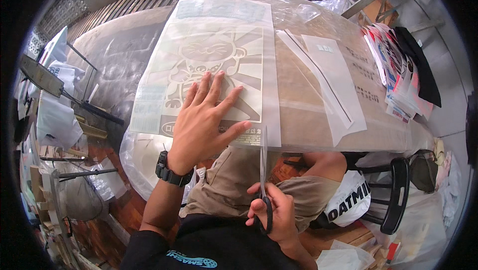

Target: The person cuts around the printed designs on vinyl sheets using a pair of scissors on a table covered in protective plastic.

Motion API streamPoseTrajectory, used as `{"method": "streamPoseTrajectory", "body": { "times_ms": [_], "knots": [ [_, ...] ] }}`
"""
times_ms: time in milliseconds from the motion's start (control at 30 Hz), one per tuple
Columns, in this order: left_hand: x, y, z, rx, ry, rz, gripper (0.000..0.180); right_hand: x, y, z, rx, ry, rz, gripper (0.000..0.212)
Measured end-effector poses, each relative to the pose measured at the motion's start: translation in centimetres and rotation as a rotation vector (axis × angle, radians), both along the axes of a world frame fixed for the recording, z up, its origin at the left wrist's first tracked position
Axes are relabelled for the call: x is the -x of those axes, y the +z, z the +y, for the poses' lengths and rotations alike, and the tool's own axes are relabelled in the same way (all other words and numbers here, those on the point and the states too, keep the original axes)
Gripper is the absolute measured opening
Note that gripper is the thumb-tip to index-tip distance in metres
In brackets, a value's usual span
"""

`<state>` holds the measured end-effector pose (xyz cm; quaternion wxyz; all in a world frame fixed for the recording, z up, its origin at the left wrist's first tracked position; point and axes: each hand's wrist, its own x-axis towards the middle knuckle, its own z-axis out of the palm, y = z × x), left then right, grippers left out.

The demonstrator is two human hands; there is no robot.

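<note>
My left hand (pixel 201 120), with a black watch on its wrist, lies flat with fingers spread on a pale printed sheet (pixel 211 36). The print shows a cat figure with rays around it and smaller panels at the side and top. In my right hand (pixel 279 215) is a pair of scissors (pixel 264 163), held by its black handles near my lap. Its long blades point away from me and reach the near edge of the sheet, right of the cat print. Whether the blades touch the sheet, I cannot tell.
Clear plastic covers the table (pixel 303 115). Cut-off strips (pixel 323 78) lie right of the sheet. A stack of colourful printed pieces (pixel 388 71) and a black cloth (pixel 418 66) sit at the far right. A black chair (pixel 396 195) stands below the table edge; a metal rack (pixel 55 180) is at left.
</note>
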<state>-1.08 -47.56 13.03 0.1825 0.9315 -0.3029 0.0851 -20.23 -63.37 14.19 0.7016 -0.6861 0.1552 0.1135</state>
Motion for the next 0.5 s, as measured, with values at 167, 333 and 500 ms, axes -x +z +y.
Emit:
{"method": "streamPoseTrajectory", "body": {
  "times_ms": [167, 333, 500],
  "knots": [
    [0.0, -0.1, 0.1, 0.001, 0.005, -0.002, 0.071, -0.5, 0.7, 0.6, 0.015, -0.022, 0.028, 0.053],
    [-0.1, -0.3, 0.1, 0.012, 0.007, -0.035, 0.079, -0.4, 0.7, 1.0, 0.022, -0.055, 0.054, 0.051],
    [-0.1, -0.3, 0.0, 0.021, -0.003, -0.039, 0.083, -0.4, 0.9, 1.2, 0.023, -0.070, 0.074, 0.049]
  ]
}}
